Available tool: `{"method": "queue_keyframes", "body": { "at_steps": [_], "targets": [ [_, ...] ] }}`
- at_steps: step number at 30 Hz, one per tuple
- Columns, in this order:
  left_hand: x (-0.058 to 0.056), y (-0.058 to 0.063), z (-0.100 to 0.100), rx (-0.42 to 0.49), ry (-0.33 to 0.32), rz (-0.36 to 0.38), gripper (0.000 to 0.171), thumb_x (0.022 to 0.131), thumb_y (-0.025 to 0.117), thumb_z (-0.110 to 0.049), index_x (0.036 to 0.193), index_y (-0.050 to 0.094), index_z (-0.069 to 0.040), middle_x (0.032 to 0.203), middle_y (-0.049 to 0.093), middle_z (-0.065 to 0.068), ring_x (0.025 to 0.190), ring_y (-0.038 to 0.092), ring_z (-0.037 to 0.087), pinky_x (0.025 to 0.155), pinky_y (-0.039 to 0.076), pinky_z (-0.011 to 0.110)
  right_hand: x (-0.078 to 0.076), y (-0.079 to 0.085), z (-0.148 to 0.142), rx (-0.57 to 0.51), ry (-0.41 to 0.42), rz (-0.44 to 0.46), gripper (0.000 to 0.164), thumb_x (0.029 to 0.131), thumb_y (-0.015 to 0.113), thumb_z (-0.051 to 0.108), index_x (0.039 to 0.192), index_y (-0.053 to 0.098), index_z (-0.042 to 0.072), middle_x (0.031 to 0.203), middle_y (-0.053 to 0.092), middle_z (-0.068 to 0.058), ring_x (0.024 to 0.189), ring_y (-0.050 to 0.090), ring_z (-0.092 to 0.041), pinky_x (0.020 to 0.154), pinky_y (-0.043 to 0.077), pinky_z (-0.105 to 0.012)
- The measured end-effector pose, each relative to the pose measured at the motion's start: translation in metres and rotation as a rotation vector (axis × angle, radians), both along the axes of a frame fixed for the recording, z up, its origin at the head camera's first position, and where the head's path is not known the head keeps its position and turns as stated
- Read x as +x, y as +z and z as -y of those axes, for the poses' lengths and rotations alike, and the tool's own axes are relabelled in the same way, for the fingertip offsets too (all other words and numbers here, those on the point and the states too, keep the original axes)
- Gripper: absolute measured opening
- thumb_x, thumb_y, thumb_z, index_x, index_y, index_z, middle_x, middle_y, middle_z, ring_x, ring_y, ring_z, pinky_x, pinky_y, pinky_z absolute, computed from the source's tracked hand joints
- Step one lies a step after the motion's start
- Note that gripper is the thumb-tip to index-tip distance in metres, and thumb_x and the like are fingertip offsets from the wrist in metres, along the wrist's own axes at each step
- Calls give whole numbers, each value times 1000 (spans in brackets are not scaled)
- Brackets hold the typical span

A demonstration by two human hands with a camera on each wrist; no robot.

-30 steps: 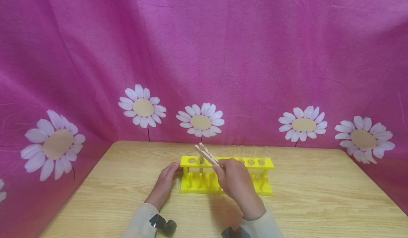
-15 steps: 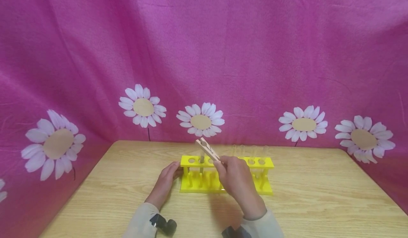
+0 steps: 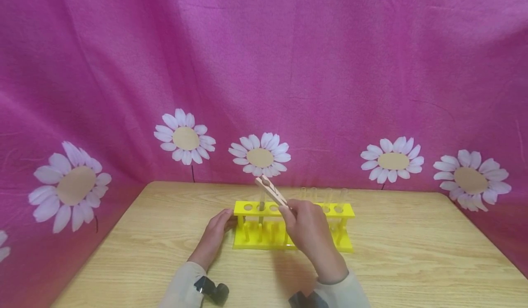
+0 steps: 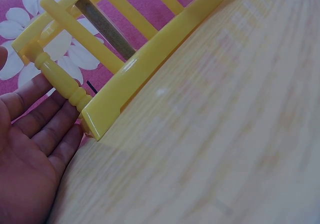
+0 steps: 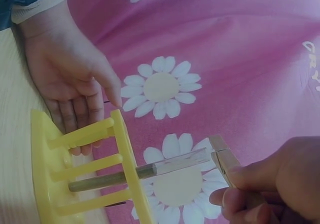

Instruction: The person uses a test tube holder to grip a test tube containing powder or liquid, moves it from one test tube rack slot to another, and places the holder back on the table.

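A yellow test tube rack (image 3: 293, 246) stands on the table. My left hand (image 3: 212, 237) touches its left end post with extended fingers (image 4: 57, 129), the palm facing the rack. In the second hole from the left stands a test tube (image 5: 175, 164), its lower part filled with something dark greenish brown. My right hand (image 3: 311, 234) pinches a wooden test tube holder (image 3: 272, 192) between thumb and fingers, slanting up to the left. The holder's tip is at the tube's mouth in the right wrist view; whether they touch I cannot tell.
Several clear glass tubes (image 3: 327, 197) stand in the rack's right half, partly hidden behind my right hand. The wooden table (image 3: 412, 244) stretches out on both sides. Behind it hangs a magenta cloth (image 3: 330, 92) with white flowers.
My right hand has risen slightly and shifted a little right, with the holder's tip going up toward the tube's mouth. The left hand and the rack stay in place.
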State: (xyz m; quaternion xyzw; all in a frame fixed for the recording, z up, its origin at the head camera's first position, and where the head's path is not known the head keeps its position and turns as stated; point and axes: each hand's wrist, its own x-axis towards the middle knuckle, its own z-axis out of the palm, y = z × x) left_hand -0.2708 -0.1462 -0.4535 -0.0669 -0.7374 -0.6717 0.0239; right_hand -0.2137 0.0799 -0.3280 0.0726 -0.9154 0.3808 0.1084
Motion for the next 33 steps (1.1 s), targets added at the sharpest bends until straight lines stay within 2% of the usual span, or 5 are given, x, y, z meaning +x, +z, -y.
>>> {"method": "queue_keyframes", "body": {
  "at_steps": [9,18,26,33],
  "targets": [
    [-1,1,-1,11,-3,-3,50,105,32,-36,127,54,3,126,58,16,120,55,30,110,37,44,1,3,-4,-19,-11,18,12,92,67,19,86,70,8,57,47,-3,48,42,-17,42,36,-23],
    [0,2,-2,25,-3,-8,51,105,34,-36,128,54,5,127,58,18,120,55,31,111,36,45,1,5,-7,-27,-18,9,13,91,68,19,84,67,8,56,47,-3,48,42,-17,41,35,-22],
    [-1,2,-2,23,1,-4,51,105,34,-37,128,54,4,128,57,17,120,55,31,110,37,45,0,6,-10,-46,-32,24,9,91,67,19,94,70,10,59,48,-4,49,42,-17,41,35,-23],
    [0,2,-1,12,11,15,51,104,34,-39,127,55,3,127,58,17,119,56,31,110,37,46,1,8,-11,-53,-26,46,10,92,66,18,96,68,8,59,46,-5,48,41,-18,41,35,-23]
  ]
}}
